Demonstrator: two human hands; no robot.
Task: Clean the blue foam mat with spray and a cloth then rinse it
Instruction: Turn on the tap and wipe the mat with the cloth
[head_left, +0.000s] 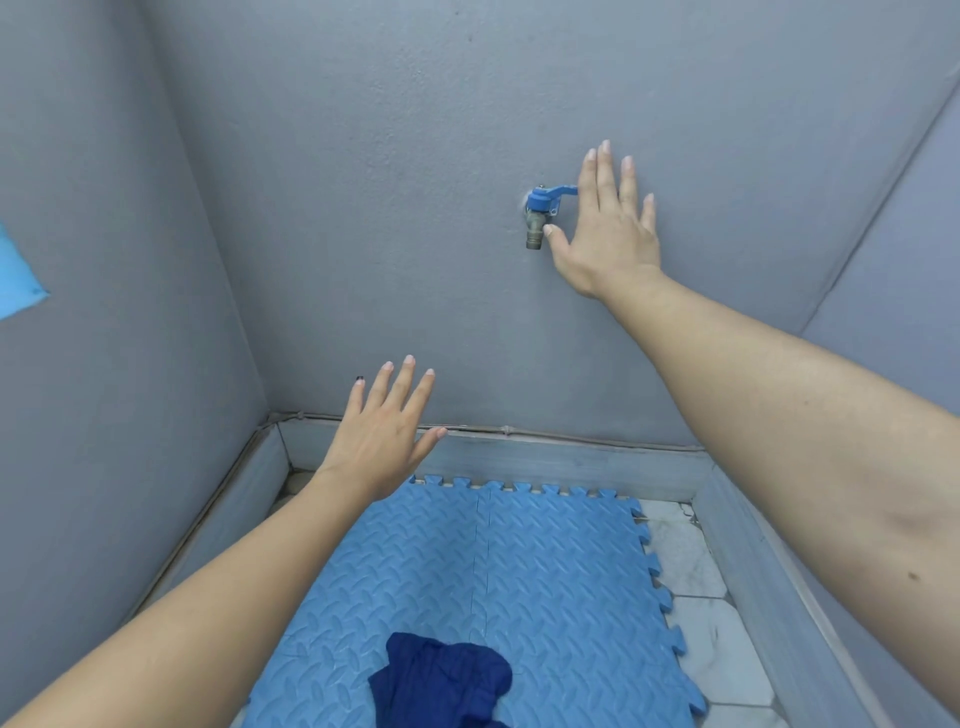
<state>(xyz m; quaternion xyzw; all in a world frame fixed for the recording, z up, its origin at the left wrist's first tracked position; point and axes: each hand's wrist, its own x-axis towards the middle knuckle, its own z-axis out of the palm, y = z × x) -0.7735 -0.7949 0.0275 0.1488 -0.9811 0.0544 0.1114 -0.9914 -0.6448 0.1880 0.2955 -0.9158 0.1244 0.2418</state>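
Note:
The blue foam mat (519, 571) lies flat on the floor below me, its toothed edges showing at the far and right sides. A crumpled dark blue cloth (441, 680) rests on its near part. On the grey wall ahead is a metal tap with a blue lever handle (540, 205). My right hand (608, 228) is raised beside the tap, fingers spread, thumb tip close to the spout, fingers covering the lever's end. My left hand (384, 436) hovers open above the mat's far left corner, holding nothing. No spray bottle is in view.
Grey walls enclose the corner on the left, front and right. A low grey curb (571, 457) borders the floor. Pale marble tiles (696, 571) show to the right of the mat. A light blue patch (15, 280) sits on the left wall.

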